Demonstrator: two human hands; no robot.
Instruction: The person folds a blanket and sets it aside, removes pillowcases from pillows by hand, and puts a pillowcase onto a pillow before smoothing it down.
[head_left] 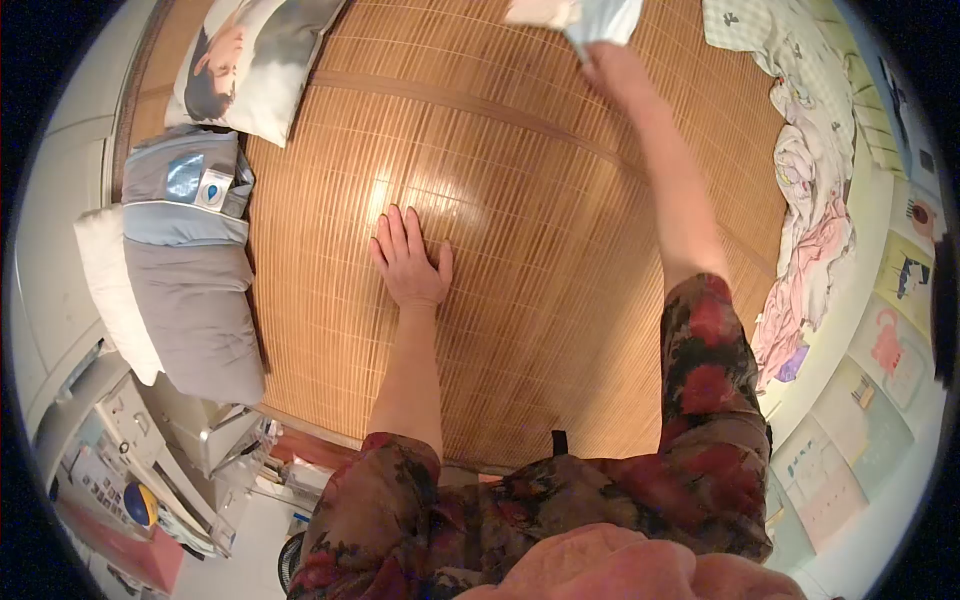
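Note:
My left hand [409, 265] lies flat on the slatted bamboo mat [480, 330], palm down with the fingers stretched out. It holds nothing. Far forward on the right, my right hand [612, 72] is closed on the narrow, handle-like end of a flat pale blue and white thing [600, 18]. The top edge of the view cuts this thing off, and its kind cannot be made out. Whether it touches the mat does not show.
Along the left lie a pillow with a printed portrait [270, 60] and folded grey bedding [195, 310]. Crumpled bedclothes [805, 200] line the right side by a wall with pictures [900, 275]. A cluttered desk [130, 430] stands at lower left.

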